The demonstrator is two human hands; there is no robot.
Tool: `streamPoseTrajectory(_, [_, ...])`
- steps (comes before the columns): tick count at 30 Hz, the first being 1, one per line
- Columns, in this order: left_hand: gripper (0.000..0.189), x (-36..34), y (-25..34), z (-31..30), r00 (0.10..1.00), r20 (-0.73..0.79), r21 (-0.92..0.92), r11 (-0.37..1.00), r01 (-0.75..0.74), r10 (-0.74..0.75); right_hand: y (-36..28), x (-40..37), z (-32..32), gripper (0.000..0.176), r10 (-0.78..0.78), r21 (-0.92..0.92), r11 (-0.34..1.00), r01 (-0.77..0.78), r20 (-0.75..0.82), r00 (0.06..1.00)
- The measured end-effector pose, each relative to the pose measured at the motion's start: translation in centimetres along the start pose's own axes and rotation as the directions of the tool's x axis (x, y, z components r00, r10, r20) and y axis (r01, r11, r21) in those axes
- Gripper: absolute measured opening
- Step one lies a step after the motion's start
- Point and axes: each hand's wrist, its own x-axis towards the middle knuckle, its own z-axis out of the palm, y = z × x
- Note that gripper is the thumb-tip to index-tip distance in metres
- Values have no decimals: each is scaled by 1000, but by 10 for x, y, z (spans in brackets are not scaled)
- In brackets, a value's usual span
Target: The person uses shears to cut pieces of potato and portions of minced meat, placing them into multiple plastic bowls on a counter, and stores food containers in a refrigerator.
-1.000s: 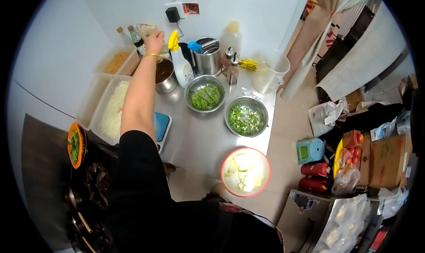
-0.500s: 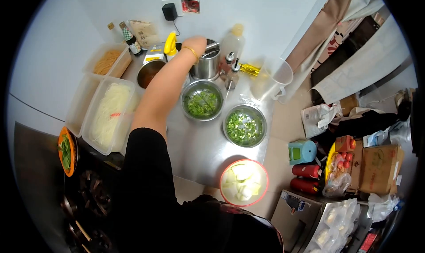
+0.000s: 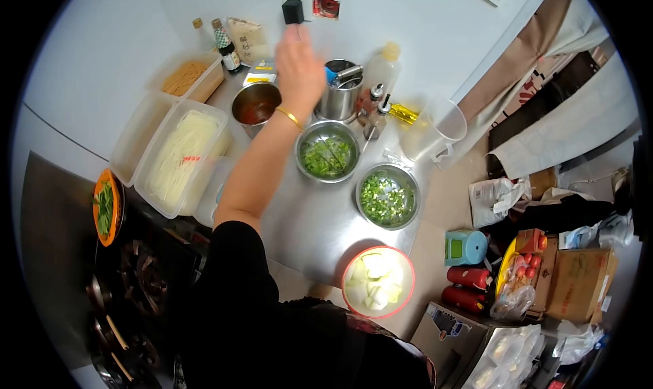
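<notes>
My left hand (image 3: 299, 66), with a gold bracelet at the wrist, is over the back of the steel table, just left of a tall steel container (image 3: 338, 102) that holds utensils. Its blurred fingers look stretched toward the wall, and nothing shows in them. Below the wrist stands a steel pot (image 3: 256, 106) of reddish-brown sauce. Nearer the front are a steel bowl of leafy greens (image 3: 326, 154) and one of chopped greens (image 3: 386, 197). A red-rimmed bowl (image 3: 377, 280) holds pale chunks. My right hand is out of view.
Plastic tubs of white noodles (image 3: 180, 161) and brownish strands (image 3: 183, 79) stand left. Bottles (image 3: 381, 73) and a clear jug (image 3: 433, 130) are behind the bowls. A black stove (image 3: 146, 273) is at lower left, a blue-green stool (image 3: 466, 247) on the right.
My left hand has moved off the tall steel container, up and left toward the wall. The yellow spray bottle is now hidden behind it. The whole view has shifted slightly.
</notes>
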Motion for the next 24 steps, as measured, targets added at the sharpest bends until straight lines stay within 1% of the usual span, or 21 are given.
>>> streamPoseTrajectory(2, [60, -8, -31, 5, 949, 10, -229, 923, 310, -317, 12, -1, -2, 71, 5, 3, 1000, -5, 1, 1000])
streamPoseTrajectory(3, [62, -9, -46, 4, 923, 205, -259, 891, 372, -326, 20, -1, -5, 71, 9, 3, 1000, -9, -3, 1000])
streamPoseTrajectory(4, [64, -8, -60, 6, 865, 394, -280, 856, 434, -309, 31, -2, -7, 71, 15, 10, 1000, -15, -4, 1000])
streamPoseTrajectory(5, [67, -10, -70, 8, 775, 576, -293, 820, 492, -260, 44, -4, -9, 72, 28, 21, 999, -27, -6, 1000])
streamPoseTrajectory(6, [74, -19, -79, 16, 849, 464, -238, 888, 394, -253, 63, -7, -10, 72, 49, 33, 998, -49, -10, 999])
streamPoseTrajectory(7, [80, -23, -72, 9, 941, 273, -183, 950, 253, -198, 89, -12, -10, 73, 77, 51, 996, -76, -15, 997])
streamPoseTrajectory(8, [81, -17, -56, -8, 921, 297, -130, 945, 299, -251, 119, -23, -5, 73, 115, 72, 991, -113, -19, 993])
streamPoseTrajectory(9, [78, -17, -37, -16, 951, 238, -116, 966, 230, -198, 154, -37, 6, 73, 154, 90, 984, -152, -16, 988])
streamPoseTrajectory(11, [52, -27, 19, -58, 975, 197, -392, 903, 173, -101, 213, -64, 28, 74, 191, 83, 979, -189, -20, 981])
streamPoseTrajectory(12, [42, -49, 42, -63, 989, 142, -643, 764, 57, 46, 234, -71, 34, 75, 191, 42, 981, -189, -30, 981])
streamPoseTrajectory(13, [33, -73, 61, -77, 970, 197, -562, 827, -4, 139, 256, -79, 47, 75, 160, 25, 987, -159, -49, 986])
streamPoseTrajectory(14, [24, -103, 83, -87, 950, 226, -695, 719, 4, 214, 221, -89, 37, 102, 244, 42, 969, -242, -59, 968])
streamPoseTrajectory(15, [15, -135, 102, -99, 847, 198, -771, 612, -176, 493, 253, -99, 78, 115, -230, 5, 969, 247, -346, 909])
streamPoseTrajectory(16, [9, -165, 120, -112, 775, 260, -861, 502, -84, 576, 228, -108, 72, 108, -114, 21, 992, 121, -205, 972])
streamPoseTrajectory(17, [9, -186, 151, -131, 706, 262, -908, 416, -50, 658, 172, -140, 36, 103, 36, 149, 989, -10, -176, 984])
streamPoseTrajectory(18, [11, -213, 167, -146, 619, 212, -966, 257, 18, 756, 172, -139, 50, 93, 81, 213, 976, -44, -167, 983])
streamPoseTrajectory(19, [14, -232, 182, -158, 525, 198, -979, 195, 60, 828, 166, -141, 56, 77, 120, 300, 951, -78, -123, 985])
streamPoseTrajectory(20, [16, -245, 204, -170, 403, 148, -988, 116, 104, 903, 156, -153, 51, 66, 105, 338, 939, -59, -119, 987])
streamPoseTrajectory(21, [19, -263, 222, -182, 285, 103, -987, 62, 149, 953, 160, -164, 55, 62, 114, 393, 917, -68, -97, 989])
streamPoseTrajectory(22, [21, -281, 239, -197, 194, 99, -973, 54, 224, 976, 167, -169, 60, 59, 105, 430, 901, -58, -86, 991])
streamPoseTrajectory(24, [23, -356, 247, -206, 23, 102, -930, 87, 357, 995, 217, -191, 97, 56, 180, 424, 900, -98, -157, 971])
